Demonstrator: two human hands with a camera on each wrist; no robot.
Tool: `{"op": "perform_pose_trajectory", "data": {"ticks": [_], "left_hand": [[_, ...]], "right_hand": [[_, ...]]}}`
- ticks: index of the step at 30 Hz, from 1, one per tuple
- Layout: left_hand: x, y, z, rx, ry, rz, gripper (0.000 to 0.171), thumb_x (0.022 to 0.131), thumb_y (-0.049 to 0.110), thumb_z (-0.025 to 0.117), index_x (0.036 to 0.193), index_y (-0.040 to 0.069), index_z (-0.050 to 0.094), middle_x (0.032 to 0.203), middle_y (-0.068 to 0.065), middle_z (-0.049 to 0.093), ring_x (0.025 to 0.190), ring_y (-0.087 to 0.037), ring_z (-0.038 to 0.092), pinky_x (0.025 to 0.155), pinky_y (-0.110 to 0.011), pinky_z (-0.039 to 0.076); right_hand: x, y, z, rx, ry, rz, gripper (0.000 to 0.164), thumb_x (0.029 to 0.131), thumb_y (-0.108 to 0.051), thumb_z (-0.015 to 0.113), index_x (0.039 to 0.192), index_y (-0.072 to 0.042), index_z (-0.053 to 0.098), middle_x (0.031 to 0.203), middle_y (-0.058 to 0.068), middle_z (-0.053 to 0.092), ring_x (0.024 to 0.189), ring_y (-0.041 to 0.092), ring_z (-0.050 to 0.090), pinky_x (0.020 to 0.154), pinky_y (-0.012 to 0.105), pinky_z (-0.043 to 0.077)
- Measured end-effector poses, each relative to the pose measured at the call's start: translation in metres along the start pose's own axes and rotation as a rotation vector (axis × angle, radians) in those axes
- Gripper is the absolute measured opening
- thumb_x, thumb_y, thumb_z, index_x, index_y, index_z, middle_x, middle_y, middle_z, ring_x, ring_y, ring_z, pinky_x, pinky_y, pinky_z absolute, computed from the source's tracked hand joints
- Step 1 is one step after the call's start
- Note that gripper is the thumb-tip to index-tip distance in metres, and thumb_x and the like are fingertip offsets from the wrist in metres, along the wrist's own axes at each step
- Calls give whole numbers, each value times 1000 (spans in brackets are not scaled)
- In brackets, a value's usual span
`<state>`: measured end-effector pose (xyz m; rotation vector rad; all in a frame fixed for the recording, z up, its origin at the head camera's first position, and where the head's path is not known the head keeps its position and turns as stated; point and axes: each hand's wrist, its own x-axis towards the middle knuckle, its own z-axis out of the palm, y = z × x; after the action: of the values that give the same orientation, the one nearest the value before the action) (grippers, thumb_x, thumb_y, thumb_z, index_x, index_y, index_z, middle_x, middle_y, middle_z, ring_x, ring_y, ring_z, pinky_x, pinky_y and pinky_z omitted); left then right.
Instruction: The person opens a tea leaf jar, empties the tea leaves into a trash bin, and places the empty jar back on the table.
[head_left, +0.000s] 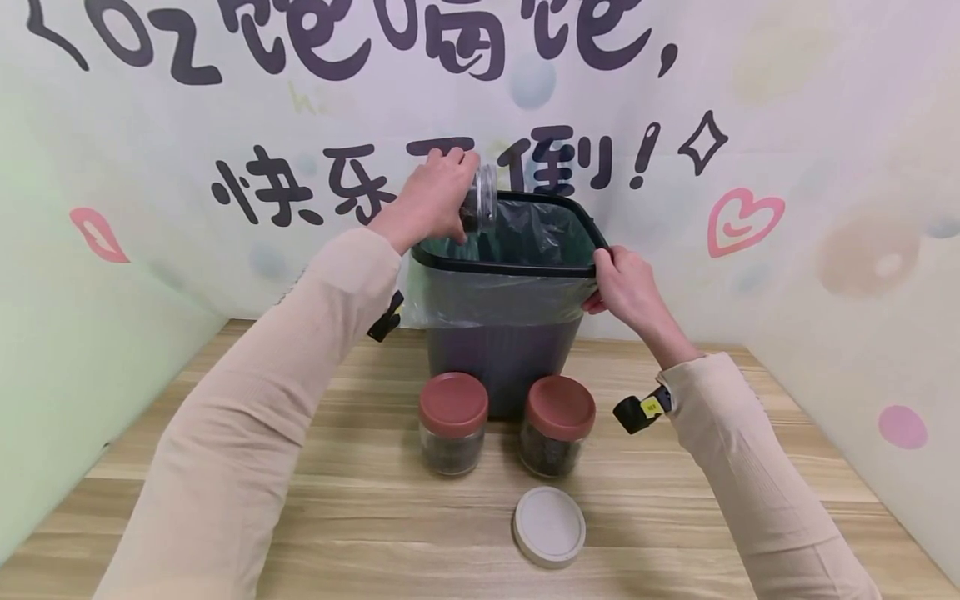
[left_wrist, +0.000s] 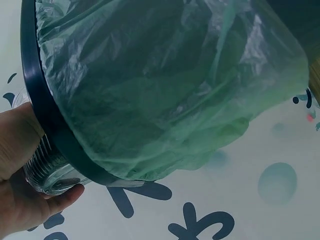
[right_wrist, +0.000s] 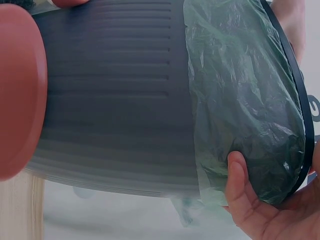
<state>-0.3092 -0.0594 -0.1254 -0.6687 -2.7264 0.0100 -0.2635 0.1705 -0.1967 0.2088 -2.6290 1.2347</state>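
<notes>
My left hand (head_left: 431,200) grips a clear jar (head_left: 487,196) tipped on its side over the left part of the trash bin (head_left: 498,346). Something dark shows inside the jar near the fingers. In the left wrist view, the ribbed jar (left_wrist: 52,170) sits beyond the bin's black rim (left_wrist: 50,107), the hand (left_wrist: 20,165) curled about it. My right hand (head_left: 628,287) holds the bin's rim at the right corner. From the right wrist view, its fingers (right_wrist: 237,170) press the thin green bag (right_wrist: 240,95) folded over the outside of the bin.
Two jars with red lids, one on the left (head_left: 453,425) and one on the right (head_left: 558,425), stand before the bin with dark contents. Nearer lies a round white lid (head_left: 550,525) on the wooden table (head_left: 375,533). A printed cloth (head_left: 825,100) hangs close behind the bin.
</notes>
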Motion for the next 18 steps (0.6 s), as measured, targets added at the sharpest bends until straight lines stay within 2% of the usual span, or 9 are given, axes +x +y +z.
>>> {"op": "perform_pose_trajectory", "data": {"ticks": [8, 18], "left_hand": [[1, 4, -1, 10, 7, 1, 87, 65, 21, 79, 131, -3, 27, 127, -21, 37, 111, -37, 37, 95, -42, 37], [2, 6, 1, 100, -1, 20, 85, 64, 22, 80, 128, -2, 30, 126, -20, 38, 111, -37, 36, 95, -42, 36]], "right_hand": [[0, 0, 0, 4, -3, 0, 41, 94, -22, 22, 102, 11, 45, 85, 25, 54, 47, 7, 57, 51, 21, 51], [1, 0, 1, -22, -3, 1, 42, 93, -22, 20, 102, 10, 46, 85, 25, 55, 46, 7, 57, 51, 22, 51]]}}
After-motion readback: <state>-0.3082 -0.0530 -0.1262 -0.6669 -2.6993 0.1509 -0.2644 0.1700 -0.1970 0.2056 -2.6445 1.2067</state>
